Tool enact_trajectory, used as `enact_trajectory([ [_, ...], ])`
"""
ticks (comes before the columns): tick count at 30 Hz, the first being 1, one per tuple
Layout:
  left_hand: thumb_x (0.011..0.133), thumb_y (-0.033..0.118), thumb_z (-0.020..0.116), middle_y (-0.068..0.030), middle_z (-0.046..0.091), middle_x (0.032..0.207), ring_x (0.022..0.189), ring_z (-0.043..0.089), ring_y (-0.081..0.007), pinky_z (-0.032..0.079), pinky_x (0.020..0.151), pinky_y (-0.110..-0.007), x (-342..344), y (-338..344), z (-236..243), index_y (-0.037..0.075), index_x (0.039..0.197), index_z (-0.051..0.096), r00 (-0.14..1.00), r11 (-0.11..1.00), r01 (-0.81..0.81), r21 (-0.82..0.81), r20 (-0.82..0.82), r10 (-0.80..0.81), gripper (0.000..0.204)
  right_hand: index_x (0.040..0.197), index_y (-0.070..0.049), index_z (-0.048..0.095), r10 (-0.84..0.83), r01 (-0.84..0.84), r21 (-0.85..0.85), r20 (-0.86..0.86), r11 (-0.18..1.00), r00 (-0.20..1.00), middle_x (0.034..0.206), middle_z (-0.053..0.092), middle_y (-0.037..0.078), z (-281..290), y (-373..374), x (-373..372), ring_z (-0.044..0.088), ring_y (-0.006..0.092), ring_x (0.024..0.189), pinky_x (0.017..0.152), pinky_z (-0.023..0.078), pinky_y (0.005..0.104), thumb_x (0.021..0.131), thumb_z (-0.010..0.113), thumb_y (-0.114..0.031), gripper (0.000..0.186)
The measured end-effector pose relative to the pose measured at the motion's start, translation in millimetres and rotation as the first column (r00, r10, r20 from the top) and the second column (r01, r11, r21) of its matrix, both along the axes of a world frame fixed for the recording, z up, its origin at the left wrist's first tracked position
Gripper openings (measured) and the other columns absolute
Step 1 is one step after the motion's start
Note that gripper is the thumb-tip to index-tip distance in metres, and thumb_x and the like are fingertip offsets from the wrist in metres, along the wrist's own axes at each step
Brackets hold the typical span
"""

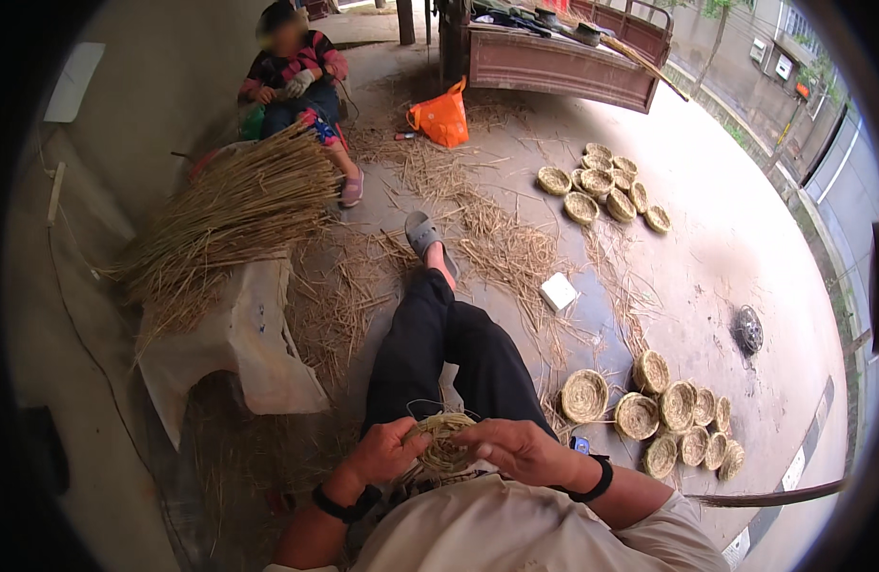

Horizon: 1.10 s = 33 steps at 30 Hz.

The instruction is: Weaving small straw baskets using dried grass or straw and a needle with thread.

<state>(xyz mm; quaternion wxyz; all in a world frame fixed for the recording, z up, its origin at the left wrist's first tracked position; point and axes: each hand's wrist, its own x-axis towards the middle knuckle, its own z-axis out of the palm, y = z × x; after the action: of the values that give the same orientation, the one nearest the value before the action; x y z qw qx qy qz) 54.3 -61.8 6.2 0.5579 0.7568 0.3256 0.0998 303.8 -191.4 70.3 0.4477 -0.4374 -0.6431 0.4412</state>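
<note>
A small, partly woven straw basket (443, 442) sits in my lap, with loose strands around its edge. My left hand (390, 452) is closed on its left side, thumb over the straw. On the other side, my right hand (521, 450) grips the rim with bent fingers; its fingertips are partly hidden. A thin, pale loop (423, 404) arches above the basket; whether it is wire or cord I cannot tell.
A large bundle of straw (239, 214) lies on a cloth-covered stand (254, 334) at left. Finished baskets (677, 405) group at right, more baskets (598, 179) farther off. A seated person (292, 86), an orange bag (440, 115) and a cart (563, 62) are at the back.
</note>
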Motion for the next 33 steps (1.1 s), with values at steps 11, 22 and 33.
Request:
enact_trajectory([
  [11, 0.093, 0.028, 0.072, -0.0197, 0.069, 0.083, 0.075, 0.069, -0.0434, 0.054, 0.064, -0.050, -33.7, 6.2, 35.4, 0.004, 0.089, 0.060, 0.984, 0.741, 0.066, 0.668, -0.168, 0.064, 0.027, 0.139, -0.002, 0.063, -0.493, 0.469, -0.171, -0.136, 0.866, 0.860, 0.082, 0.066, -0.001, 33.1, -16.3, 80.1, 0.055, 0.0035, 0.069, 0.059, 0.044, 0.0210, 0.113, 0.054, -0.025, 0.036],
  [22, 0.096, 0.023, 0.068, -0.0176, 0.064, 0.075, 0.065, 0.065, -0.0316, 0.050, 0.060, -0.046, -124.4, 32.4, 45.6, -0.001, 0.088, 0.059, 0.911, 0.754, -0.368, 0.545, 0.051, 0.408, 0.027, 0.135, -0.001, 0.061, -0.721, 0.739, -0.170, -0.442, 0.651, 0.533, 0.086, 0.061, 0.001, 42.4, -105.6, 194.7, 0.037, 0.0034, 0.048, 0.039, 0.026, 0.0203, 0.114, 0.049, -0.031, 0.039],
  [33, 0.105, 0.030, 0.063, 0.0065, 0.058, 0.077, 0.056, 0.040, -0.0002, 0.033, 0.050, -0.023, -147.7, 29.8, 33.8, 0.009, 0.107, 0.066, 0.707, 0.768, -0.632, -0.104, 0.328, 0.626, 0.021, 0.118, -0.007, 0.062, -0.864, 0.824, -0.379, -0.443, 0.421, 0.238, 0.077, 0.057, -0.004, -52.6, -144.0, 260.5, 0.035, 0.0021, 0.044, 0.035, 0.024, 0.0198, 0.109, 0.059, -0.023, 0.018],
])
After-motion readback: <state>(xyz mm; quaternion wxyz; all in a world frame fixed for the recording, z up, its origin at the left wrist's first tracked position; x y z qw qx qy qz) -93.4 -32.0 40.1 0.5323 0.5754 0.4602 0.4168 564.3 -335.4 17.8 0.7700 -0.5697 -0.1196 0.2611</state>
